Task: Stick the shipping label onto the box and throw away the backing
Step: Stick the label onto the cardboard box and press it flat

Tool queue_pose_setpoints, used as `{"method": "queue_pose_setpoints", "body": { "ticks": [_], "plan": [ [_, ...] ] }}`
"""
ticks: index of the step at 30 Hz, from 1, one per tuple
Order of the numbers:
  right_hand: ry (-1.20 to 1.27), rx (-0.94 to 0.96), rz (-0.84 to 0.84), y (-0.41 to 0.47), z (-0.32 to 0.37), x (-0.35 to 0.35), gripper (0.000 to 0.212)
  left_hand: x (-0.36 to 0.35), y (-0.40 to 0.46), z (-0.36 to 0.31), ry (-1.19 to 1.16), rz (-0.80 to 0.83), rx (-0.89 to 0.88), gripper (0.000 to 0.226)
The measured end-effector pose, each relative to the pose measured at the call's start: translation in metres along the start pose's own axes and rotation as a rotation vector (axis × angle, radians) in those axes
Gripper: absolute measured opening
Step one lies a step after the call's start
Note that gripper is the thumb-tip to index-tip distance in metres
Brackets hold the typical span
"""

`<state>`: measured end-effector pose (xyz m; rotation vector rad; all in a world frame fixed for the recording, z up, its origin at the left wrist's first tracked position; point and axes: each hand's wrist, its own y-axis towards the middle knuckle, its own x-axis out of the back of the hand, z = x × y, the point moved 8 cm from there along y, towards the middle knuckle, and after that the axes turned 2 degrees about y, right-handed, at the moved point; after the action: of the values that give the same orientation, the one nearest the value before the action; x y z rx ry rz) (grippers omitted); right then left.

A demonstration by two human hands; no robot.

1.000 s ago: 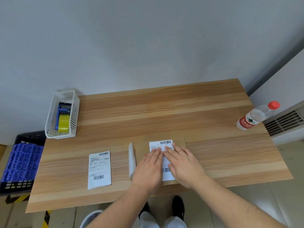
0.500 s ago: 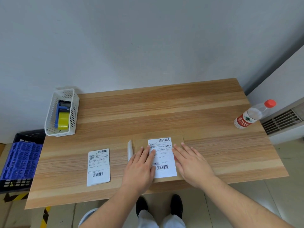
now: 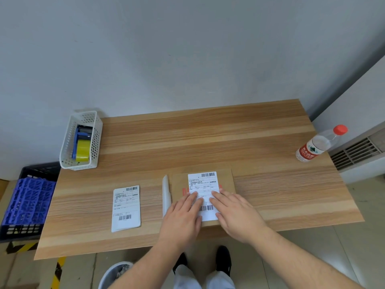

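Both the left hand (image 3: 183,217) and right hand (image 3: 237,213) lie flat, fingers spread, pressing the shipping label (image 3: 203,184) onto the flat box (image 3: 227,180) near the tabletop's (image 3: 208,142) front edge. The backing (image 3: 166,195), a thin curled sheet touching the box's left side, looks light and limp, so it is probably best pinched at its raised edge.

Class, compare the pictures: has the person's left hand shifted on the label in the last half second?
Yes. The left hand has slid right, toward the box's middle: its fingertips now cover the shipping label, near the right hand.

Both hands (image 3: 210,215) back together over the label (image 3: 203,195)
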<state>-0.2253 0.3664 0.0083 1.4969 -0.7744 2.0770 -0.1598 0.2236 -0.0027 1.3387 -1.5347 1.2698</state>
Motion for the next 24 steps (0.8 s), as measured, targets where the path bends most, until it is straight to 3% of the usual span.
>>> {"method": "queue_pose_setpoints", "body": {
  "ticks": [9, 17, 24],
  "plan": [
    [-0.055, -0.042, -0.065, -0.013, -0.019, 0.004, 0.048, 0.010, -0.010, 0.021, 0.031, -0.075, 0.050, 0.047],
    [-0.015, 0.089, -0.091, -0.018, 0.023, -0.003, 0.049, -0.002, -0.018, -0.015, -0.051, 0.087, -0.017, 0.056],
    [-0.061, 0.146, -0.111, -0.028, 0.014, -0.006, 0.047, -0.006, -0.024, -0.009, -0.058, 0.061, -0.029, 0.058]
  ]
}}
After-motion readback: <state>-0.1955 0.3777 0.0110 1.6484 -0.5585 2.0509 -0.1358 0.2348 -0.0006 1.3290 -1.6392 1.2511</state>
